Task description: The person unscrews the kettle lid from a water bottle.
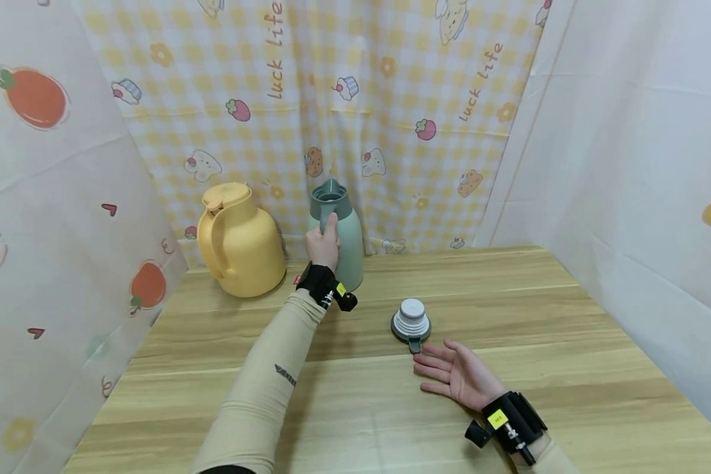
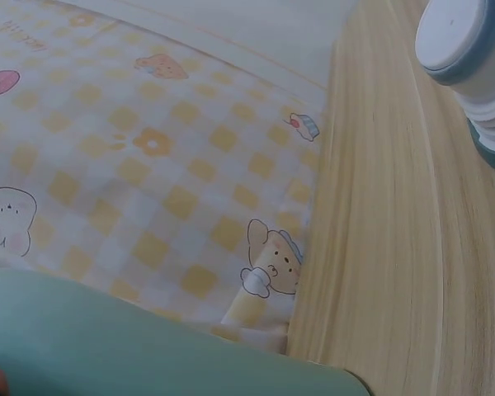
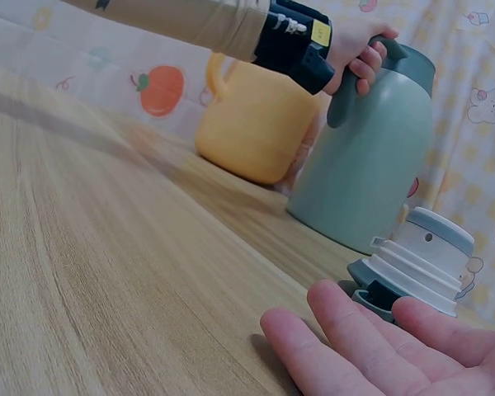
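Observation:
My left hand (image 1: 322, 247) grips the dark green handle of a pale green thermos jug (image 1: 349, 243), which stands upright on the table with its top uncovered. In the right wrist view the fingers curl round that handle (image 3: 343, 97). A white and dark green stopper lid (image 1: 412, 318) lies upside down on the wood, to the right of the jug and nearer me. Beside it is my right hand (image 1: 459, 375), palm up, fingers spread and loosely straight, with the fingertips right at the lid's green tab (image 1: 415, 345). Nothing lies in that palm.
A yellow jug (image 1: 245, 243) with its lid on stands left of the green one, near the table's back edge. Patterned curtains (image 1: 385, 151) hang close behind and at both sides. The wooden table (image 1: 355, 408) spreads out in front.

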`<state>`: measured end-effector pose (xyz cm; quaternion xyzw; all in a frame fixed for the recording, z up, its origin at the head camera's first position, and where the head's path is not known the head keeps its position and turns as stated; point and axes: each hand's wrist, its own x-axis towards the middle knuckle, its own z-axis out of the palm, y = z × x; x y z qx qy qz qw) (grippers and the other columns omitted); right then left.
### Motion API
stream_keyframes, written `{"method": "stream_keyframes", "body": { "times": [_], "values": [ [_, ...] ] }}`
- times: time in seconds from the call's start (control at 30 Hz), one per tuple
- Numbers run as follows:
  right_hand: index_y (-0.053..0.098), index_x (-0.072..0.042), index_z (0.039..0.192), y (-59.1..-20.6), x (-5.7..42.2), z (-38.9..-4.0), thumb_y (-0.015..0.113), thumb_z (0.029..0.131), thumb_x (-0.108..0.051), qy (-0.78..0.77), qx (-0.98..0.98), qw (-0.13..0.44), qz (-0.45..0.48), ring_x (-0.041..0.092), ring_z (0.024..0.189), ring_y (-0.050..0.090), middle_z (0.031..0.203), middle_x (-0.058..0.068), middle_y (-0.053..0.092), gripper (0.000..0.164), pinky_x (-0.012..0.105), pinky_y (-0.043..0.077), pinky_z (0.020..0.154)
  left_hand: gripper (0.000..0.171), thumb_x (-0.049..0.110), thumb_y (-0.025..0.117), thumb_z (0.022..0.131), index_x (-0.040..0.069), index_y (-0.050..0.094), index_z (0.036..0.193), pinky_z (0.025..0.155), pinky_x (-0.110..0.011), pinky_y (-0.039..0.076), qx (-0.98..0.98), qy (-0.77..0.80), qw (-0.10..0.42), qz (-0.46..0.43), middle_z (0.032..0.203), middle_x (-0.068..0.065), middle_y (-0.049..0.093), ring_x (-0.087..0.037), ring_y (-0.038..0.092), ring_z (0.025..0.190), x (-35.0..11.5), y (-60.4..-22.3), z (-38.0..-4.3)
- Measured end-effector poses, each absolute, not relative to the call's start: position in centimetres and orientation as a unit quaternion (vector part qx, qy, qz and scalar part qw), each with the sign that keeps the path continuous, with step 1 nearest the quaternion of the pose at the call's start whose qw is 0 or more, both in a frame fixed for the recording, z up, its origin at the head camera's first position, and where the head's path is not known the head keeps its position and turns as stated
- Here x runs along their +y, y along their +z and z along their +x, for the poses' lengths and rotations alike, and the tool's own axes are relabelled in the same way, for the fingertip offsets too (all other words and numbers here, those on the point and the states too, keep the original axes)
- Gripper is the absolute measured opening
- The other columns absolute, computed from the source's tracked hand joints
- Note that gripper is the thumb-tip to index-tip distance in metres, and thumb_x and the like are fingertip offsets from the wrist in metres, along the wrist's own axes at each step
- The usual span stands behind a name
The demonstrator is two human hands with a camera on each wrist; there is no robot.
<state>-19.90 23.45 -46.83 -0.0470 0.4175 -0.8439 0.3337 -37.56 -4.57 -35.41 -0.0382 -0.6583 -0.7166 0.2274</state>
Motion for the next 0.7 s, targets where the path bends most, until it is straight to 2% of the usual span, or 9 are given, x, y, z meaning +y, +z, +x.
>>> {"method": "stream_keyframes", "body": {
  "times": [0.33,0.57,0.7],
  "values": [
    [-0.007,0.009,0.149,-47.06,23.34,-19.65,0.026,0.106,-0.040,-0.841,0.428,0.328,-0.046,0.030,0.131,0.044,0.150,0.028,0.027,0.072,0.047,0.033,0.107,0.058,0.037,0.059,0.096,0.018,0.041,0.045,0.044,-0.025,0.031,-0.681,-0.681,0.269,-0.005,0.042,0.005,0.041,-0.009,0.039,0.038,-4.04,-35.36,-37.27],
    [-0.005,0.009,0.149,-47.05,23.17,-19.67,0.025,0.107,-0.039,-0.839,0.436,0.323,-0.047,0.031,0.131,0.044,0.150,0.029,0.024,0.071,0.046,0.034,0.106,0.055,0.042,0.056,0.097,0.015,0.040,0.052,0.042,-0.025,0.031,-0.662,-0.717,0.217,-0.026,0.045,0.002,0.038,-0.010,0.035,0.037,-4.36,-35.30,-37.02],
    [-0.003,0.009,0.150,-46.98,23.19,-20.05,0.025,0.106,-0.040,-0.837,0.444,0.317,-0.045,0.032,0.132,0.043,0.151,0.030,0.021,0.071,0.046,0.035,0.106,0.054,0.048,0.054,0.097,0.014,0.041,0.056,0.047,-0.026,0.035,-0.676,-0.712,0.184,-0.047,0.048,0.001,0.038,-0.012,0.038,0.041,-4.81,-35.21,-37.09]
  ]
}}
